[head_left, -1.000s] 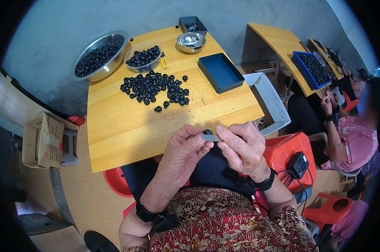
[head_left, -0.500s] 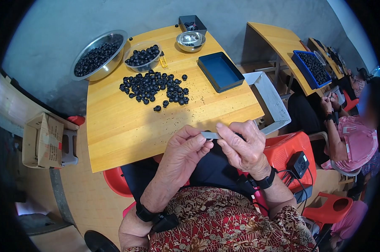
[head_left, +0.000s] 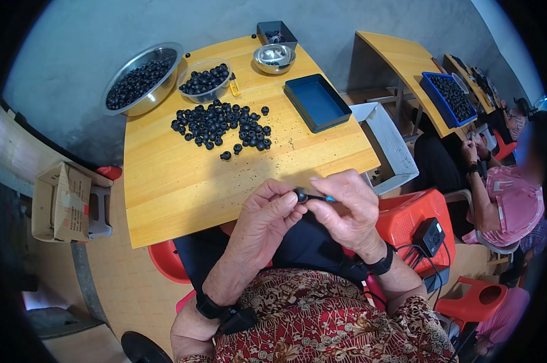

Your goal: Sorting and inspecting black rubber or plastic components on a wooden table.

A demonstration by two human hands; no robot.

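My left hand (head_left: 267,212) pinches a small black knob-shaped part (head_left: 300,195) between thumb and fingertips, just past the table's near edge. Close beside it, my right hand (head_left: 349,209) is closed on a thin flat blade (head_left: 322,197), which looks dark with a bluish glint and reaches toward the black part. Most of the blade's grip end is hidden by my right fingers. Beyond my hands, a loose pile of similar black knob-shaped parts (head_left: 216,124) lies on the wooden table (head_left: 176,199), with small dark crumbs scattered to its right.
At the back left stand a big metal bowl (head_left: 170,75) and a clear plastic tub (head_left: 208,97), both holding black parts. A yellow cutter (head_left: 234,88), a steel bowl (head_left: 275,68), a dark box (head_left: 293,43) and a blue tray (head_left: 316,124) are on the table. Another person (head_left: 503,202) sits at right.
The blade in my right hand has turned, so its broad grey face no longer shows. My right hand has shifted slightly, and the black part in my left fingers is now plainly visible.
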